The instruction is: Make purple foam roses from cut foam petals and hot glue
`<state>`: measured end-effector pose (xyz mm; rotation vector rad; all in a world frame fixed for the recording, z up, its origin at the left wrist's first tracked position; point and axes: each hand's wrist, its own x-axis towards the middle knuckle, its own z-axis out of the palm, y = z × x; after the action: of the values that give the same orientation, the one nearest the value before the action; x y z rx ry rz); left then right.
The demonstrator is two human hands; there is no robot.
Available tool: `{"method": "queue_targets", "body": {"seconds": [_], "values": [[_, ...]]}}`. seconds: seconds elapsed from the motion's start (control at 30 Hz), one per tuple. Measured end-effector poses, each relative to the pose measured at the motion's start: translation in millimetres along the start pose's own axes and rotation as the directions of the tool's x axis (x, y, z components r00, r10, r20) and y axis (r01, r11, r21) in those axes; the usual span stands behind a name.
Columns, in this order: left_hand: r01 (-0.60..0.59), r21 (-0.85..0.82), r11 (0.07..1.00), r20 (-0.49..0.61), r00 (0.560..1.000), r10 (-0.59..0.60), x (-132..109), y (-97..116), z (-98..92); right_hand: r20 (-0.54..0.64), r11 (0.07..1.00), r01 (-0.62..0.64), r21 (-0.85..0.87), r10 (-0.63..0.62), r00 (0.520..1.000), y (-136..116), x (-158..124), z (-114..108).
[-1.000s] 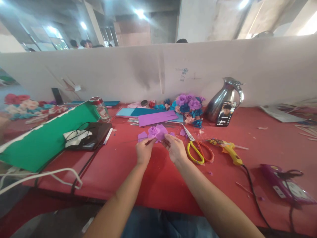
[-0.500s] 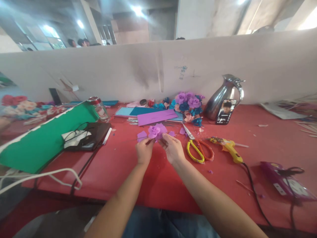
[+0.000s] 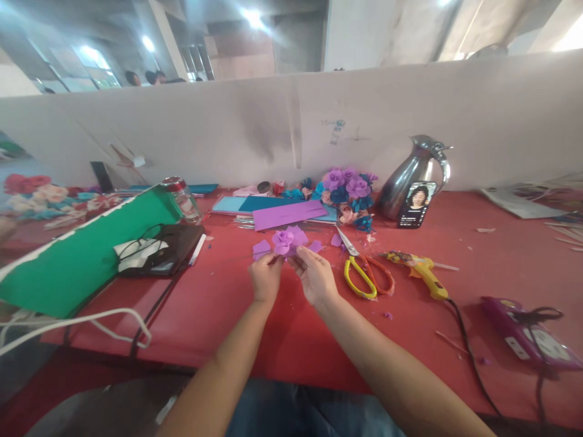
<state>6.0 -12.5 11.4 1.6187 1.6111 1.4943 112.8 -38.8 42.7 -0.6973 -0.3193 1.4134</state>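
A purple paper flower (image 3: 283, 241) is held up over the red table, its rose-like petals facing away from me. My left hand (image 3: 265, 277) is closed in a pinch at the flower's lower left, where the stem appears to be. My right hand (image 3: 316, 276) is closed on the flower's lower right edge, thumb and fingers together. Loose purple paper petals (image 3: 261, 249) lie behind and beside the hands. Beyond them is a purple paper strip (image 3: 289, 215) on blue sheets. What the fingertips press on is partly hidden.
Right of my hands lie scissors (image 3: 361, 276) and a yellow glue gun (image 3: 423, 273) with a cord. A purple power strip (image 3: 528, 334) is at far right. Behind stand a metal jug (image 3: 398, 182), a phone (image 3: 415, 205) and finished flowers (image 3: 348, 185). A green board (image 3: 91, 255) and glass jar (image 3: 184, 203) are left.
My right hand has shifted very slightly at the flower's edge. Both hands keep their hold, and the flower stays in nearly the same place.
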Motion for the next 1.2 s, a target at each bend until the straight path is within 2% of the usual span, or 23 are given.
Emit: {"method": "queue_targets", "body": {"seconds": [0.33,0.6,0.83,1.2], "values": [[-0.033,0.007,0.999,0.000,0.999,0.033,-0.6,0.4,0.5,0.018,1.000,0.003,0.017,-0.003,1.000,2.2,0.9,-0.6],[-0.123,0.117,0.985,-0.048,0.990,0.129,-0.3,-4.8,2.1,0.014,1.000,0.002,0.006,-0.002,1.000,3.1,0.1,0.7],[-0.194,0.152,0.969,-0.034,0.979,0.202,-1.1,-7.4,1.1,0.009,0.998,-0.027,-0.055,0.027,1.000,2.8,2.4,-1.5],[-0.273,0.193,0.942,-0.021,0.959,0.282,-3.2,-4.9,-0.1,0.084,0.951,0.134,-0.279,-0.115,0.990,6.2,6.7,-4.8]]}}
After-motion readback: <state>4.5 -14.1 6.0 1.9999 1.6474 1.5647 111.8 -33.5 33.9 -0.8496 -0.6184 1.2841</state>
